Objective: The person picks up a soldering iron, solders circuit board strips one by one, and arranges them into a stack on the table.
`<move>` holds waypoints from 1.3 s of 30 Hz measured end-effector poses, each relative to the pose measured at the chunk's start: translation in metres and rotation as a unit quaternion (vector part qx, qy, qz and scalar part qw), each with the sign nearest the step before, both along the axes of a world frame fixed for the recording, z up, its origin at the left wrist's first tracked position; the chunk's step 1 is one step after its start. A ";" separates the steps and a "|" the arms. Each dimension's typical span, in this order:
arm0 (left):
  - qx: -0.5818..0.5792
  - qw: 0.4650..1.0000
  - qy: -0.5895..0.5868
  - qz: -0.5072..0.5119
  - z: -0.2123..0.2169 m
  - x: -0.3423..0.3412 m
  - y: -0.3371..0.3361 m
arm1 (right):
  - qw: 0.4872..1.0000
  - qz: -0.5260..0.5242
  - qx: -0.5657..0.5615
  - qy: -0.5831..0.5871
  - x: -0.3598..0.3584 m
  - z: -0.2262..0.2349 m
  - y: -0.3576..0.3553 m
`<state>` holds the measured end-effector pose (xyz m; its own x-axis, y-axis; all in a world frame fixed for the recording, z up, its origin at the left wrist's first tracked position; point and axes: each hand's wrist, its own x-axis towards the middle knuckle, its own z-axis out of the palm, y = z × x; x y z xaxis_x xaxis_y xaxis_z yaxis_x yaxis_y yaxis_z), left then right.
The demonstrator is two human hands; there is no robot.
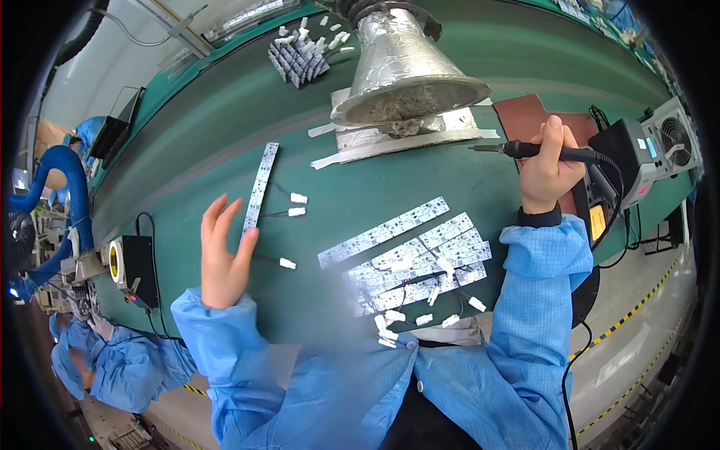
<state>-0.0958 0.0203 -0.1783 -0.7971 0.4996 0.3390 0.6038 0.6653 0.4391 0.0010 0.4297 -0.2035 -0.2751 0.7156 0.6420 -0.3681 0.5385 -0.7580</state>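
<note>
My right hand (pixel 551 169) is closed around a black-handled soldering iron (pixel 519 149), its thin metal tip pointing left. My left hand (pixel 225 255) is open, thumb and fingers apart, at the near end of a narrow white circuit board strip (pixel 261 184). Whether the fingers touch that strip I cannot tell. Short dark wires with white plug connectors (pixel 298 212) lie to the right of it. Between my hands, several more strips lie fanned and overlapping, a bare one (pixel 382 232) at the far side. Wires and white connectors (pixel 444 265) lie over the others.
A foil-wrapped extraction hood (pixel 397 67) hangs over a pale taped board (pixel 405 140) at the back. A stack of wired strips (pixel 298 60) stands far left of it. On the right is a soldering station (pixel 626 161); on the left, a black box device (pixel 135 270). Co-workers sit left.
</note>
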 end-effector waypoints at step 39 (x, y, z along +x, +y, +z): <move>0.172 0.878 -0.388 -0.222 -0.044 0.005 0.134 | 0.940 0.230 0.244 -0.065 0.011 0.014 -0.088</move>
